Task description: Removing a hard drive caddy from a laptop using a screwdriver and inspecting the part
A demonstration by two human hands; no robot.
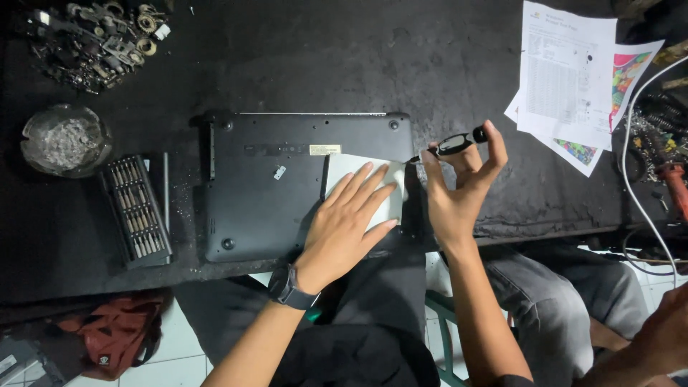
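I see the left hand (346, 223) lying flat, fingers spread apart and pressing down on the upturned black laptop (287, 188), partly over a white label patch (344, 168) on its base. It grips nothing; I take the flat palm as a brace that keeps the case from sliding on the dark counter (430, 64). The laptop lies bottom-up near the counter's front edge, just above the person's lap.

The right hand (459, 188) hovers at the laptop's right edge with its fingers clamped on a small black precision screwdriver (459, 142), pinched between the thumb and upper fingertips. The driver lies nearly level, its tip pointing left toward the case corner, so the hold looks suited to twirling it.

To the left of the laptop sits an open rack of screwdriver bits (136, 211), within easy reach. Beyond it stands a glass ashtray (64, 140), and a heap of small metal parts (97, 36) sits in the far left corner. Printed sheets of paper (570, 79) lie well apart to the right, beside a white cable (634, 136). Another person's hand (663, 333) shows at the lower right edge.
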